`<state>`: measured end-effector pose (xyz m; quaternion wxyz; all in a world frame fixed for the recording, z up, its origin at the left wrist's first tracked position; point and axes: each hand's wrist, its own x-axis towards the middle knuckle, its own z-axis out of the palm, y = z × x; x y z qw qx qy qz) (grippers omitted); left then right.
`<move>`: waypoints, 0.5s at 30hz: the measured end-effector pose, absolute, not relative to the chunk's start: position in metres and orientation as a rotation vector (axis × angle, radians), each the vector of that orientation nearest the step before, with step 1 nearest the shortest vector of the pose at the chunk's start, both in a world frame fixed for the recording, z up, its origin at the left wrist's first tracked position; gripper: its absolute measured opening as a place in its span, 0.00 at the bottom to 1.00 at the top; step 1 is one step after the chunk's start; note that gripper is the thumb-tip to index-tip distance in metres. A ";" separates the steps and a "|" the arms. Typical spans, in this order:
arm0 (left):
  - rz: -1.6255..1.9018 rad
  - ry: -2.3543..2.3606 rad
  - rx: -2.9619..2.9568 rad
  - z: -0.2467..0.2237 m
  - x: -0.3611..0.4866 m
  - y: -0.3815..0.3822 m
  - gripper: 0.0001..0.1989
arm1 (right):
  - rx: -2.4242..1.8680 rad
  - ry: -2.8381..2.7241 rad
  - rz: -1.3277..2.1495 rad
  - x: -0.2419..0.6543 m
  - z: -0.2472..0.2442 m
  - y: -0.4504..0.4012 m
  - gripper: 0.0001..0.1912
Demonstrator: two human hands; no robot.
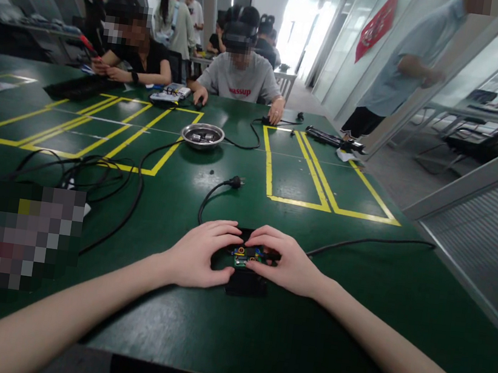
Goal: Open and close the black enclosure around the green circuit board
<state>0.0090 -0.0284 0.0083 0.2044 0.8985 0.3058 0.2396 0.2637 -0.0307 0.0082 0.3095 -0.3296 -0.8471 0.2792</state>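
A small green circuit board (246, 258) with coils and other parts on it sits at the middle of the table's near side. Beneath and around it shows a black plastic case (246, 285). My left hand (203, 253) curves round the board's left side, thumb low and fingers above. From the right, my right hand (287, 260) pinches the board between thumb and fingers. A black cord with a plug (235, 182) runs down behind my left hand. Another black cable (374, 244) leads off to the right from beside my right hand. The fingers hide part of the board.
The green table (166, 328) carries yellow tape outlines. A metal bowl (202, 136) with small metal parts stands ahead. Coiled black cables (89, 175) lie left, near a blurred patch. Two people sit opposite; a black tool-like object (333, 139) lies far right.
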 end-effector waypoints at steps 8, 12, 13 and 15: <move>0.730 1.038 2.503 0.005 0.022 -0.036 0.19 | -0.928 -2.236 0.771 0.260 0.011 -0.033 0.18; 0.821 1.075 2.497 0.006 0.021 -0.034 0.17 | -1.022 -2.208 0.733 0.258 0.009 -0.033 0.17; 0.844 1.080 2.488 0.007 0.019 -0.033 0.15 | -1.029 -2.209 0.722 0.258 0.009 -0.033 0.18; 0.871 1.098 2.459 0.010 0.014 -0.031 0.12 | -1.036 -2.217 0.706 0.258 0.009 -0.034 0.18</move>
